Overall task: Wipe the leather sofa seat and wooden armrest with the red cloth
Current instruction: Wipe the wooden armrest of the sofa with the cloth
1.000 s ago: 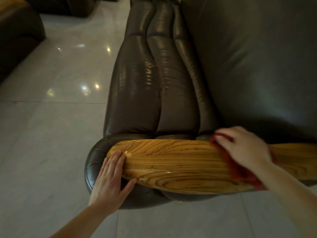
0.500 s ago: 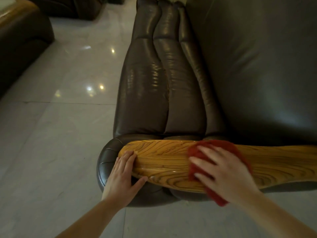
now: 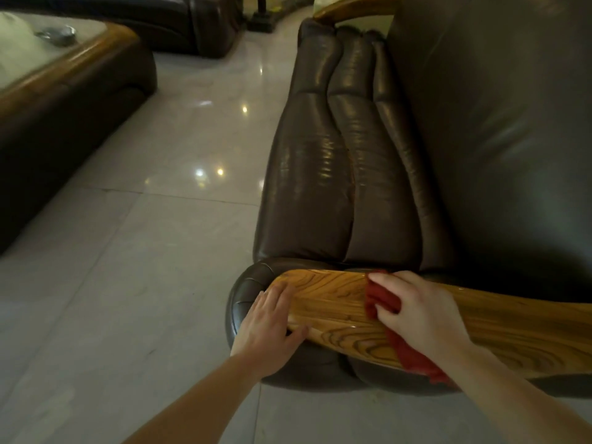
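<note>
A glossy wooden armrest with dark grain runs across the bottom of the view, capping the near arm of a dark brown leather sofa. The sofa seat lies beyond it on the right, with its padded front falling to the floor. My right hand presses the red cloth flat on the middle of the armrest; part of the cloth hangs over the near edge. My left hand rests open on the rounded left end of the armrest, thumb along its near edge.
A low table with a wooden rim and dark base stands at the left, a metal dish on it. Another dark sofa sits at the back. Shiny pale floor tiles spread between them. The far armrest shows at top.
My right hand has slid the red cloth leftward along the armrest from its right part to the middle. My left hand stays on the left end. The view has lifted and shifted.
</note>
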